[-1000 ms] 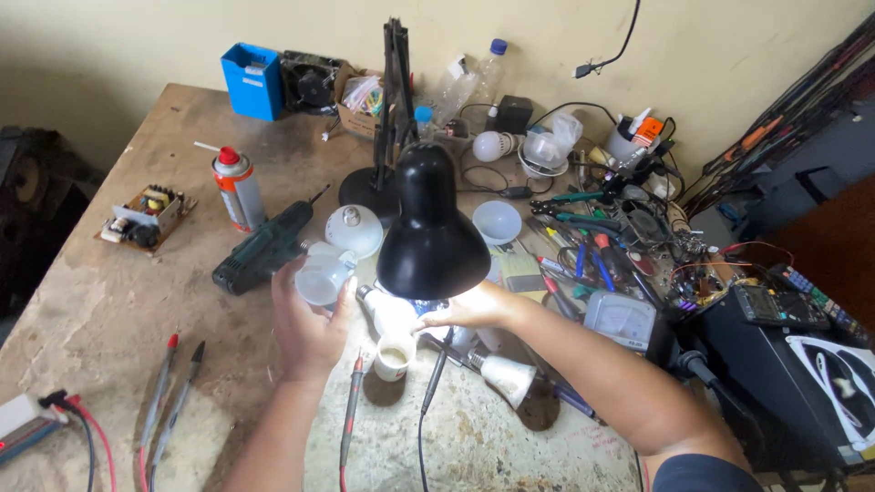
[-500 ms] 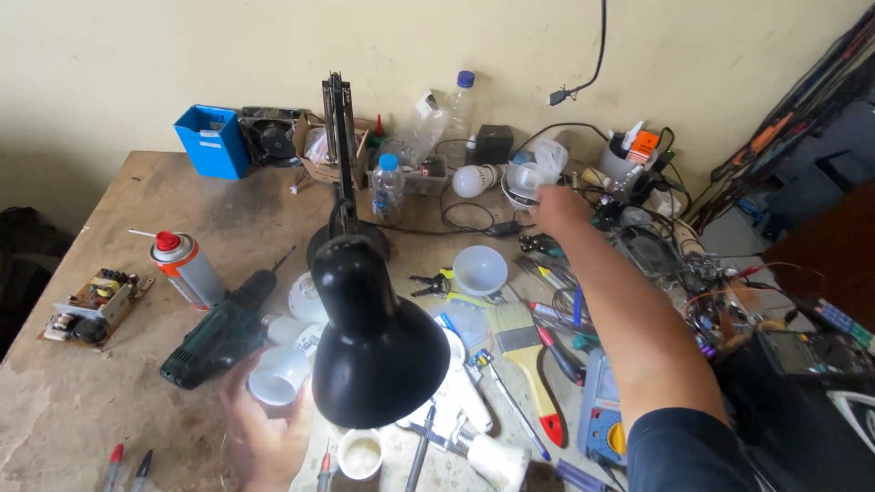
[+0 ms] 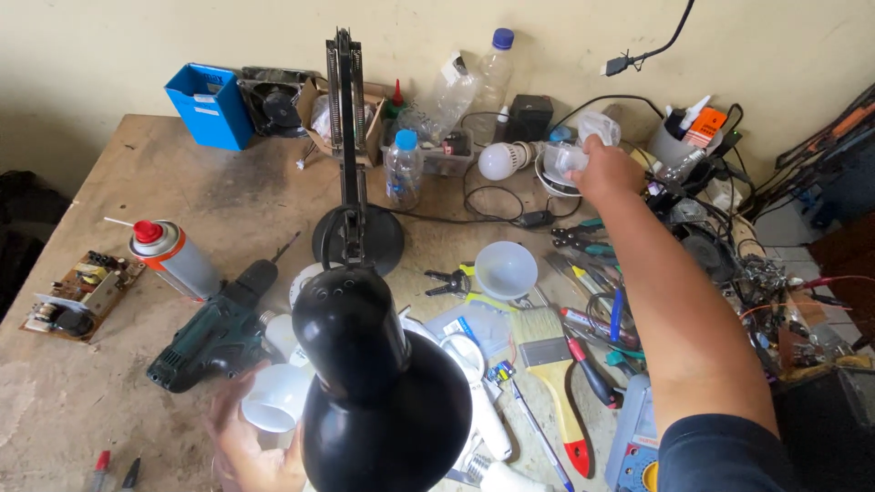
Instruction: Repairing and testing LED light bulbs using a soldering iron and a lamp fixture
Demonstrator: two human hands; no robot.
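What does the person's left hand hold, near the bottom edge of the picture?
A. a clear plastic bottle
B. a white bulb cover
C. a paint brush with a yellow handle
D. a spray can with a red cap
B: the left hand grips a white bulb cover beside the black lamp shade; the brush, spray can and bottle lie untouched on the table.

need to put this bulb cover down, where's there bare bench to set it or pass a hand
Bare bench lies between the blue bin, the spray can and the lamp base. More lies at the near left, between the circuit board and the drill. The right side is crowded with tools, around the paintbrush and the right hand.
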